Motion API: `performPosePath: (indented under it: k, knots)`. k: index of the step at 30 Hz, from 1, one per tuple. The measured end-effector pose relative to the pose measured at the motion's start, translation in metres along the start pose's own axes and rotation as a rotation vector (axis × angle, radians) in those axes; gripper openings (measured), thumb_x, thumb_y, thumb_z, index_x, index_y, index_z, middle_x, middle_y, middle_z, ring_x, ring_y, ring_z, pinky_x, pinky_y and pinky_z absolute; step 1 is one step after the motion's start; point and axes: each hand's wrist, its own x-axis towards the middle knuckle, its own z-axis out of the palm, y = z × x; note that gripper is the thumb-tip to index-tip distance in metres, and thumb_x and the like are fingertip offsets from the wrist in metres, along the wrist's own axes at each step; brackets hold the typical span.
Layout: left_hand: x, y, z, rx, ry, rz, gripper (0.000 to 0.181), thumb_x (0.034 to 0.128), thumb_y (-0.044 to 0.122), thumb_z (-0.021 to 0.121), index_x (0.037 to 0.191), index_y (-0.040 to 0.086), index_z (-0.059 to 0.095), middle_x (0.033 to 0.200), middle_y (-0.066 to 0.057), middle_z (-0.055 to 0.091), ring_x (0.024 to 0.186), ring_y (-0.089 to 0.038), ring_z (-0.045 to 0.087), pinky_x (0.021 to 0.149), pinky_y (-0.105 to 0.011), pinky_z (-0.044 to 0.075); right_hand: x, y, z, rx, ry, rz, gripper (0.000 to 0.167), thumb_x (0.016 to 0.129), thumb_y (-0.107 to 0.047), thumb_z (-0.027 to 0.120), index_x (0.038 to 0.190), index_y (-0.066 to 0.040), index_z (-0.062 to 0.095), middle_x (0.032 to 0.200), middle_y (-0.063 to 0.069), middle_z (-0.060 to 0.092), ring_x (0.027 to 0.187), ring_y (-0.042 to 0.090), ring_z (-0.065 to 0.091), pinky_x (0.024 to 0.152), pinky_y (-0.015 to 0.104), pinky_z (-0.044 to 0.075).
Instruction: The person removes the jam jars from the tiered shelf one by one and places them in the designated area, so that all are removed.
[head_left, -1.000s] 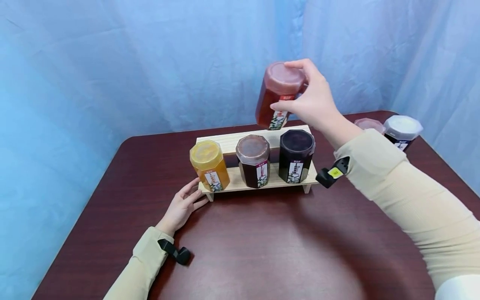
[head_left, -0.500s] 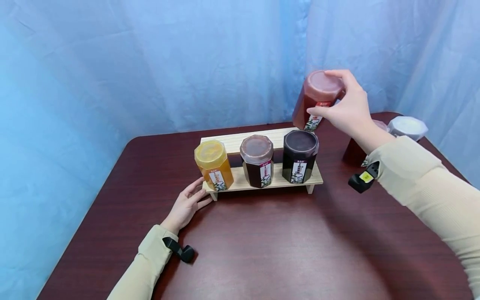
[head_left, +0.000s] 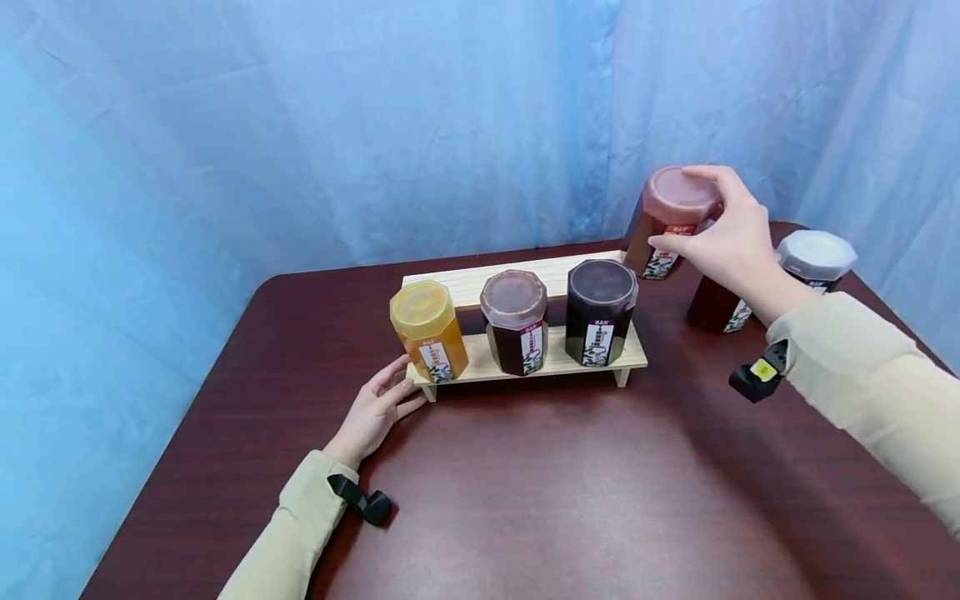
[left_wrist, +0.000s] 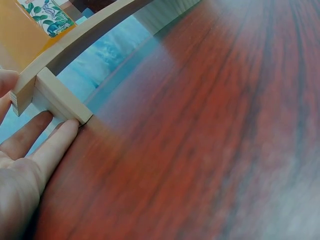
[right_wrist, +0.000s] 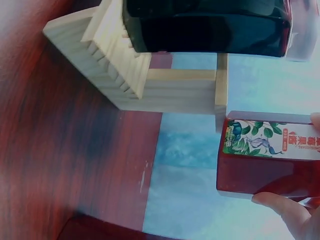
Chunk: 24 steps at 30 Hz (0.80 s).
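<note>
Light-blue curtains (head_left: 337,125) hang behind this whole setup, over a dark reddish-brown wood-grain desk (head_left: 525,500) with rounded back corners.

Right hand (head_left: 731,242) has its grip clamped round the upper part of a translucent red octagonal jar (head_left: 670,218), thumb on the near side, fingers up at the lid. That jar's in the air just past the back right corner of a pale two-step wooden rack (head_left: 461,290). Can't tell if it's touching the end of the top step.

Left hand (head_left: 372,414) isn't clamped on anything: fingers apart and pretty straight, a couple of tips against the leg (left_wrist: 62,97) at the rack's front left corner.

Three more jars stand on the lower step: a yellow-orange octagonal jar (head_left: 431,333) at the left end, a brownish-purple octagonal jar with a cloudy lid (head_left: 513,325) in the middle, and a near-black octagonal jar (head_left: 600,312) at the right end.

Further out, toward the desk's back right corner, there's a dark red jar (head_left: 708,302) and a white-lidded dark jar (head_left: 816,252), both partly hidden by the right arm. Sleeves (head_left: 862,383) are cream, with a small black camera (head_left: 756,379) on each wrist.
</note>
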Motion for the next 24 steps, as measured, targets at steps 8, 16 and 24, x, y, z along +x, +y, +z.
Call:
performPosePath:
  k: [8, 16, 24]
  knots:
    - [0.0, 0.0, 0.0, 0.007, 0.0, -0.002, 0.055, 0.1008, 0.009, 0.043, 0.151, 0.007, 0.02, 0.152, -0.016, 0.025, 0.131, -0.028, 0.039, 0.103, -0.045, 0.042, -0.01, 0.02, -0.006, -0.038, -0.011, -0.007, 0.079, 0.073, -0.027, 0.081, 0.141, -0.023, 0.041, 0.136, 0.014, 0.049, 0.115, 0.03, 0.048, 0.08, 0.021, 0.041]
    - [-0.001, 0.001, 0.0, 0.007, 0.0, 0.003, 0.055, 0.1007, 0.009, 0.043, 0.151, 0.007, 0.02, 0.153, -0.016, 0.024, 0.135, -0.032, 0.034, 0.103, -0.046, 0.041, -0.03, 0.04, 0.003, -0.057, -0.049, -0.061, 0.079, 0.067, -0.014, 0.085, 0.136, -0.01, 0.046, 0.126, 0.023, 0.054, 0.11, 0.036, 0.051, 0.084, 0.033, 0.041]
    - [-0.002, 0.002, 0.001, -0.01, 0.005, -0.001, 0.055, 0.1004, 0.007, 0.042, 0.151, 0.006, 0.02, 0.152, -0.016, 0.024, 0.136, -0.033, 0.032, 0.104, -0.047, 0.04, -0.041, 0.056, 0.018, -0.068, -0.069, -0.044, 0.08, 0.066, -0.015, 0.085, 0.136, -0.011, 0.046, 0.123, 0.027, 0.054, 0.111, 0.041, 0.051, 0.09, 0.055, 0.04]
